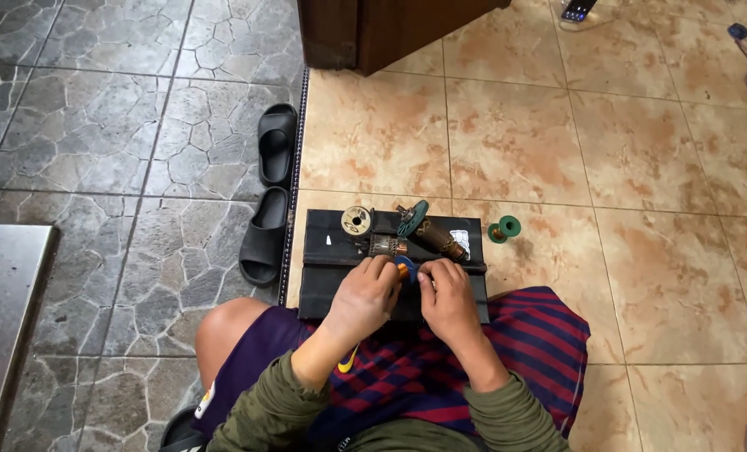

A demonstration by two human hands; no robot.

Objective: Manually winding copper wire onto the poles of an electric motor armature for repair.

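Both hands — left hand (363, 297), right hand (447, 300) — fingers pinching small orange-blue part (404, 269), black mat (332, 255), motor armature (432, 237) beyond

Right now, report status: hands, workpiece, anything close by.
Left hand and right hand pinch small orange-blue part over black mat. Motor armature, wire spool beside.

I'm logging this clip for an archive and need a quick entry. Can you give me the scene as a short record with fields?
Setting: tiled floor, beige tiles beside grey stone tiles
Work surface: black mat on the floor
Left hand: pinching a small orange and blue part
Right hand: touching the same part
On the mat: motor armature, smaller copper-wound armature, pale wire spool
Beside the mat: green spool on the tile
Left of the mat: pair of black slippers
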